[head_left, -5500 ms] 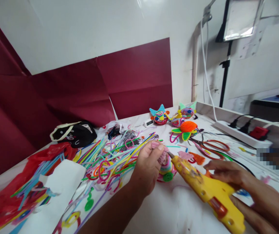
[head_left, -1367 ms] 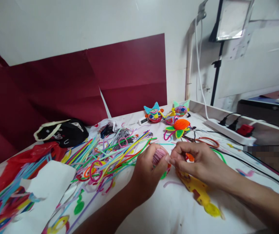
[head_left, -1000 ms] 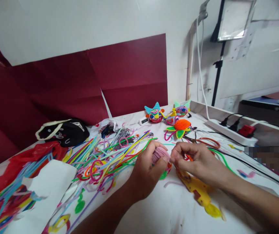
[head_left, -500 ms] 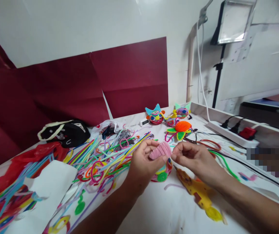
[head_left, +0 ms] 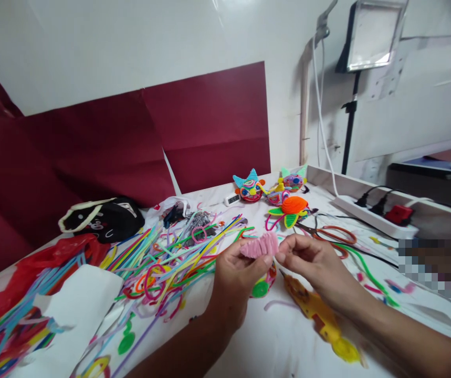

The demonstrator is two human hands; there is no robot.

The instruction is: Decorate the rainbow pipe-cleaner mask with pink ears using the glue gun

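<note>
A pink piece of pipe cleaner [head_left: 260,247], bent back and forth into a ribbed shape, is held up over the table. My left hand [head_left: 238,275] is closed on it, thumb in front and fingers behind. At its right end, the thumb and fingertips of my right hand [head_left: 302,260] are pinched together against the pink edge. Just beneath, partly hidden by my hands, sits a round, colourful pipe-cleaner piece with a green coil [head_left: 260,289]. A yellow hot glue gun [head_left: 322,317] lies under my right forearm, its nozzle towards the round piece.
Loose pipe cleaners [head_left: 162,273] spread across the left, near a red plastic bag [head_left: 65,249] and white paper [head_left: 87,294]. Finished pipe-cleaner figures [head_left: 251,188] stand behind. Scissors [head_left: 337,234], black cables and a power strip [head_left: 375,216] lie right. A black pouch [head_left: 107,218] sits back left.
The pink piece has turned slightly, so its folded ribs face up more. Both hands stay close together around it, and the view has shifted a little.
</note>
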